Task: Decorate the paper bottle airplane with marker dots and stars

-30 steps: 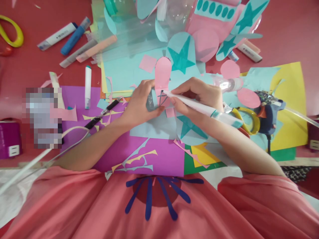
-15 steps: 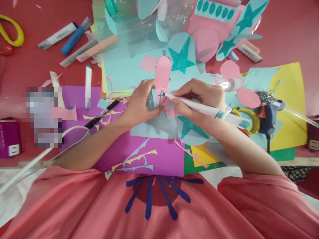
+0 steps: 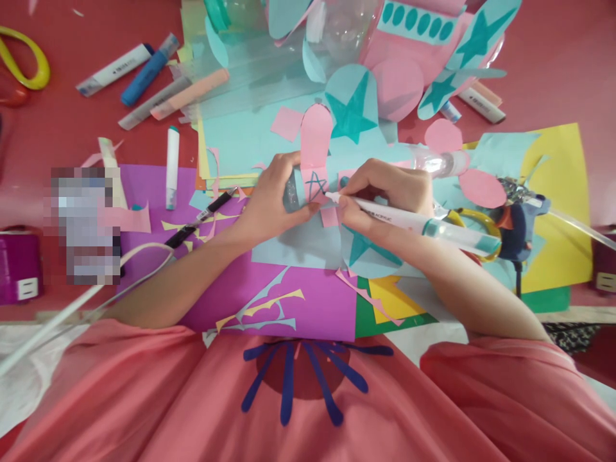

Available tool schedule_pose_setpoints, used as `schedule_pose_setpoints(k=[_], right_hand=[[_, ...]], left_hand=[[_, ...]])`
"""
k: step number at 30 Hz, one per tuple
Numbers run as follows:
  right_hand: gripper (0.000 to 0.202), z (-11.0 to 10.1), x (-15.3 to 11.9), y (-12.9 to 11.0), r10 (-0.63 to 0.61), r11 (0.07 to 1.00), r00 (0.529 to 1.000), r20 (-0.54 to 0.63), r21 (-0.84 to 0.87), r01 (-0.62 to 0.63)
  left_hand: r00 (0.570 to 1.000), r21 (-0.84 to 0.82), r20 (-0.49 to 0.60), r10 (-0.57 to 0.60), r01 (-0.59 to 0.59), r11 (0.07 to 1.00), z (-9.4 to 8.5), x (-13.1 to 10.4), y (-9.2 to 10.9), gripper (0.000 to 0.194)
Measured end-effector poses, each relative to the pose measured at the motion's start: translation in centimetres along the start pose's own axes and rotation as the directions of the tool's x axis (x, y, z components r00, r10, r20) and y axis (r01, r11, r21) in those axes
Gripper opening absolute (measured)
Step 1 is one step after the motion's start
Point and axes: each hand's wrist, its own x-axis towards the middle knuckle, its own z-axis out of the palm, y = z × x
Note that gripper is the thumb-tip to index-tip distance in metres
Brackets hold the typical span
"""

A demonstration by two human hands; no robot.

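Note:
My left hand is wrapped around the base end of a clear plastic bottle, which lies sideways with light blue paper round its body. Across that end sits a pink paper strip with a rounded top, a teal star outline drawn on its lower part. My right hand grips a white acrylic marker, its tip at the star's right side. The teal end of the marker points right, over my forearm. Below the bottle, a light blue paper piece with a teal star is partly covered by my right arm.
A blue glue gun and yellow-handled scissors lie at the right. Several markers are at the upper left. A pink paper-covered craft stands at the back. Paper scraps lie on purple paper in front.
The marker tip has moved right and slightly down, and the marker lies a little flatter. More lines now form the star outline on the pink strip. My left hand keeps its hold.

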Motion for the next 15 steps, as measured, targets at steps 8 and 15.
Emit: schedule_pose_setpoints(k=[8, 15], right_hand=[[0.024, 0.04, 0.07, -0.1, -0.041, 0.999, 0.999, 0.009, -0.031, 0.041], [0.021, 0.02, -0.03, 0.32, -0.06, 0.994, 0.998, 0.033, -0.087, 0.062]], left_hand=[[1.0, -0.013, -0.012, 0.027, -0.027, 1.0, 0.01, 0.03, -0.26, 0.06], [1.0, -0.003, -0.001, 0.023, -0.023, 1.0, -0.08, 0.19, -0.05, 0.067]])
